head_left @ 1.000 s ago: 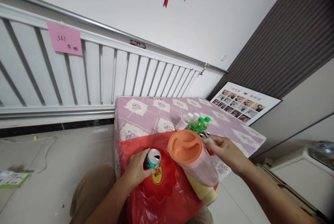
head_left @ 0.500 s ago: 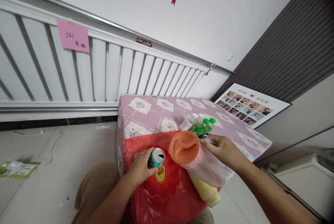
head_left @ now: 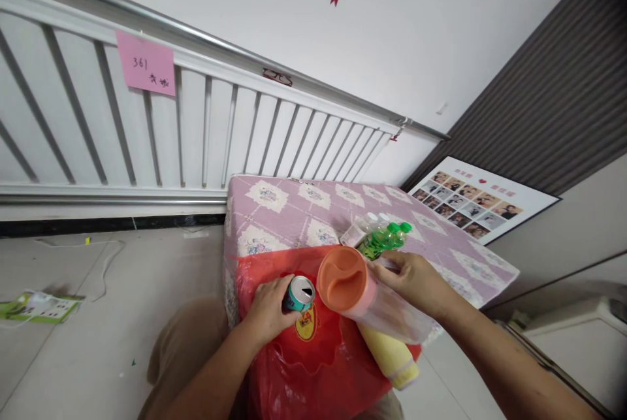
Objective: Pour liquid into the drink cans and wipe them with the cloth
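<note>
My left hand (head_left: 268,307) grips a teal drink can (head_left: 299,294) with an opened top, holding it over a red plastic bag (head_left: 313,361). My right hand (head_left: 416,279) holds a clear plastic pitcher (head_left: 382,306) with an orange lid (head_left: 341,278), tilted so that the lid points toward the can. A yellow cylinder (head_left: 392,358) lies under the pitcher on the bag. Just beyond my right hand stand green-capped bottles (head_left: 385,240) and white-capped bottles (head_left: 365,225).
A low table with a pink patterned cloth (head_left: 304,204) carries the things. A white railing (head_left: 196,132) with a pink note (head_left: 145,64) runs behind it. A photo board (head_left: 477,199) leans at the right wall. A green leaflet (head_left: 36,306) lies on the floor.
The pitcher has tipped further toward the can, and the can has come a little closer to the lid. The view has shifted slightly left and down.
</note>
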Available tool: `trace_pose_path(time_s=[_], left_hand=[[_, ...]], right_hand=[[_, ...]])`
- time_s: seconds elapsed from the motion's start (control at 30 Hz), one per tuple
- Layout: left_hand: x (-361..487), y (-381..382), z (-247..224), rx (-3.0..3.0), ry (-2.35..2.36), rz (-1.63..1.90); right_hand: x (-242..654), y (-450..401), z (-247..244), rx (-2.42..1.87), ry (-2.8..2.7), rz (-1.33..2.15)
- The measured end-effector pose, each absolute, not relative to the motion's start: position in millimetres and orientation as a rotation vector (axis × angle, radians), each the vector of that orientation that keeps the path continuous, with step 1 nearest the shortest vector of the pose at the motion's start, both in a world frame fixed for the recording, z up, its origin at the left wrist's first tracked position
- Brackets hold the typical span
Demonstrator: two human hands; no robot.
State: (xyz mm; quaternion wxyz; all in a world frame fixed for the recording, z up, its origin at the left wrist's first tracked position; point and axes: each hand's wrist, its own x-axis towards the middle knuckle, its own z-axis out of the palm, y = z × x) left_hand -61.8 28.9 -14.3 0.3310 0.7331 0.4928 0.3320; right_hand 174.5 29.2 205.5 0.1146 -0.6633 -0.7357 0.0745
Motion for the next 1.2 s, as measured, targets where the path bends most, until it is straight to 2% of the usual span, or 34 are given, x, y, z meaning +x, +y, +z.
trace_pose_path(time_s=[0.43,1.2], left_hand=[[-62.0,29.8,-16.5,1.919,1.291,0.866],[-62.7,30.9,-16.6,1.929,1.279,0.859]], right_hand=[[159.7,35.6,207.6,-1.994,-2.227,0.294],[150.0,41.6,209.6,-1.967,-2.301,0.192]])
